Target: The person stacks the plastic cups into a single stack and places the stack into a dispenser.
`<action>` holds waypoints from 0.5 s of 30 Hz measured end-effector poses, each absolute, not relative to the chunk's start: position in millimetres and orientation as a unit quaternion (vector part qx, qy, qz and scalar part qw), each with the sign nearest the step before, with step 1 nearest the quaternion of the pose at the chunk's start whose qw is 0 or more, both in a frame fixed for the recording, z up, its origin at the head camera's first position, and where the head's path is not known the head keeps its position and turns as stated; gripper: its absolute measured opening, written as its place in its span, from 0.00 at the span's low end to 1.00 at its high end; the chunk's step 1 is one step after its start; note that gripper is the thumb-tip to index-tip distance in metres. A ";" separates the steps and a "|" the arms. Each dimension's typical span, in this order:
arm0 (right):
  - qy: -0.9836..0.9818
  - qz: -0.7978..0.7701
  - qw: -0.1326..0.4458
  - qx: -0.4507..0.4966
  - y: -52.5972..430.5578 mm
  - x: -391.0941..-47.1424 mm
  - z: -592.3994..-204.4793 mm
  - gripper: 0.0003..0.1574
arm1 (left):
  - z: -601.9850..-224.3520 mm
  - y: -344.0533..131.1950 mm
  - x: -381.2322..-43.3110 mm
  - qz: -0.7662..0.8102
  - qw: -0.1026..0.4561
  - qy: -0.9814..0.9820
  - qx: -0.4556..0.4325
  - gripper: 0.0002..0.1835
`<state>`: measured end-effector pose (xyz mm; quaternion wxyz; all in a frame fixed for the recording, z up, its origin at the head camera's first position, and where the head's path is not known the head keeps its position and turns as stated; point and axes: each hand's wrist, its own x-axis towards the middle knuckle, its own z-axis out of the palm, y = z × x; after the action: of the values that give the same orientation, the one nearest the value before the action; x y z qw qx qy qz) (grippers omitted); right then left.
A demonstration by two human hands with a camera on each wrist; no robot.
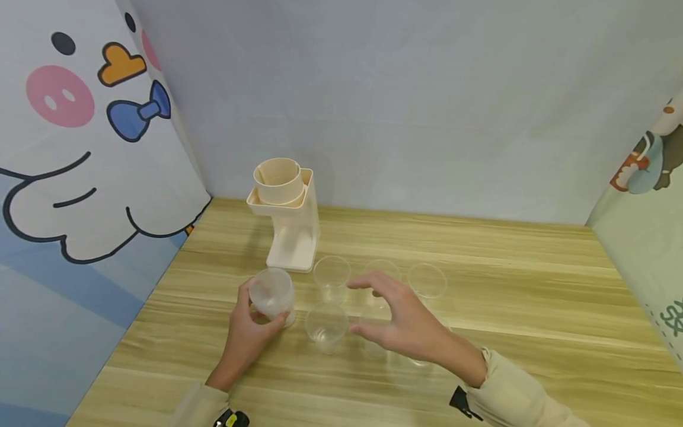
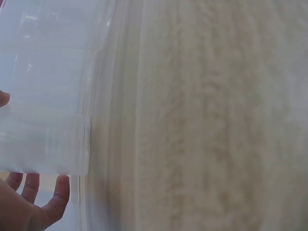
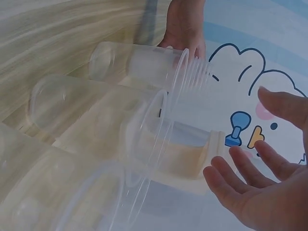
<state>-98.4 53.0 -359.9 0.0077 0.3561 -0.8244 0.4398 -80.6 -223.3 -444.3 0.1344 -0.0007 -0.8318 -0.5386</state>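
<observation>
My left hand (image 1: pixel 251 329) is curled round a stack of clear plastic cups (image 1: pixel 273 290) standing on the table, thumb on the near side and fingers on the far side. In the left wrist view the fingers (image 2: pixel 57 202) lie along the cups' wall. To the right, my right hand (image 1: pixel 397 314) hovers over several single clear cups with thumb and fingers spread apart, nothing between them. A front cup (image 1: pixel 326 325) stands just left of its fingertips, and a back cup (image 1: pixel 332 271) is behind that one. In the right wrist view the palm and spread fingers (image 3: pixel 245 166) show beyond the cup rims.
Behind the stack stands a cream-coloured dispenser-like stand (image 1: pixel 293 237) with a round holder (image 1: pixel 277 181) on top. Another cup (image 1: pixel 427 280) is at the back right of the group. A grey cloth wall (image 1: pixel 373 118) closes off the table's (image 1: pixel 533 284) far edge.
</observation>
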 end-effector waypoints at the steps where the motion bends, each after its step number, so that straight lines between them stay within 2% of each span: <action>1: -0.825 0.439 0.008 0.356 53.8 -98.0 -359.9 0.35 | -444.2 -223.3 -80.6 -0.538 0.135 -0.832 -0.001 0.41; 15: -0.828 0.432 0.025 0.357 67.4 -93.2 -365.0 0.34 | -444.8 -223.8 -80.2 -0.536 0.134 -0.833 0.006 0.40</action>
<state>-93.2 67.4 -365.0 0.0250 0.3567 -0.8279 0.4321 -80.2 -223.8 -444.8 0.1339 0.0061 -0.8335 -0.5361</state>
